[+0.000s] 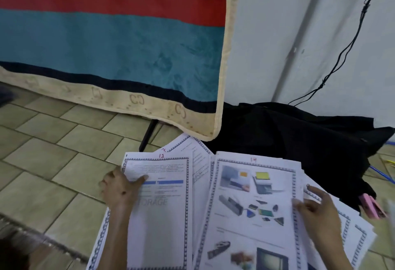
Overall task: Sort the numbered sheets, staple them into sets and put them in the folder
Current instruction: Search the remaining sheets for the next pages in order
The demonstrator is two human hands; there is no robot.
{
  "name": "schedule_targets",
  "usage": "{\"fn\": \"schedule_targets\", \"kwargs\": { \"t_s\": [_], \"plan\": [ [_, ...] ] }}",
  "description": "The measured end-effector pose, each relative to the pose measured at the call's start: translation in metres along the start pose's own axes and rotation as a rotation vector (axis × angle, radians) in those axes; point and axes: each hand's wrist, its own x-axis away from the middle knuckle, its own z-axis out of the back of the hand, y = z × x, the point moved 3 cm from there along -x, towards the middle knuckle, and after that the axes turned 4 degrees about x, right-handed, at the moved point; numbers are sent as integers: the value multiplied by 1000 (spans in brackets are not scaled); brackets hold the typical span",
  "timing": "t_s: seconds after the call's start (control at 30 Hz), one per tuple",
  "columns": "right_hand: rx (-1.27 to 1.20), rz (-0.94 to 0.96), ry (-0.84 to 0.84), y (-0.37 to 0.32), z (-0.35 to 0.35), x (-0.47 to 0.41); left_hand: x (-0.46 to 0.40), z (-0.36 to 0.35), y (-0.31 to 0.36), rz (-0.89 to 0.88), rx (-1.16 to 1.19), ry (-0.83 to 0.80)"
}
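Note:
Several printed sheets with patterned borders lie fanned on the tiled floor. The sheet marked 12 (164, 216) lies at the left; my left hand (121, 188) grips its left edge, thumb on top of the page. The sheet marked 14 (254, 205), full of pictures, lies at the right. My right hand (316, 207) pinches its right edge, above more sheets (352, 233) spread underneath. A sheet marked 7 (192, 147) pokes out behind. A pink stapler (372, 205) lies on the floor to the right. No folder is visible.
A teal blanket with a red stripe and beige border (106, 45) hangs ahead. Black cloth (299, 137) is heaped by the white wall, with a black cable (342, 55) running down it. A dark metal leg (148, 135) stands behind the sheets. Tiled floor (53, 152) stretches left.

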Motion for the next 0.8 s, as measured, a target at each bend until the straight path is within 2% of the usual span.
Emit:
{"fn": "schedule_targets", "kwargs": {
  "t_s": [0.17,0.27,0.37,0.47,0.5,0.57,0.63,0.67,0.73,0.8],
  "plan": [
    [43,-15,62,24,13,-6,-12,7,-4,-8,221,-32],
    [-5,3,116,37,19,-4,-13,11,-1,-49,380,-57],
    [-91,30,203,43,25,2,-11,15,6,-93,416,-64],
    [-142,31,315,48,30,10,9,19,26,-282,252,125],
    [-161,36,351,48,31,14,23,17,37,-379,268,129],
    [-180,69,422,49,33,25,58,2,64,-479,457,-134],
    [-146,53,485,53,39,35,89,-20,86,-422,534,-464],
    [-117,17,494,57,43,38,101,-32,94,-404,504,-577],
    [-4,-71,480,64,47,40,122,-52,104,-420,394,-713],
    [171,-31,467,66,51,39,135,-68,104,-480,278,-753]
  ]
}}
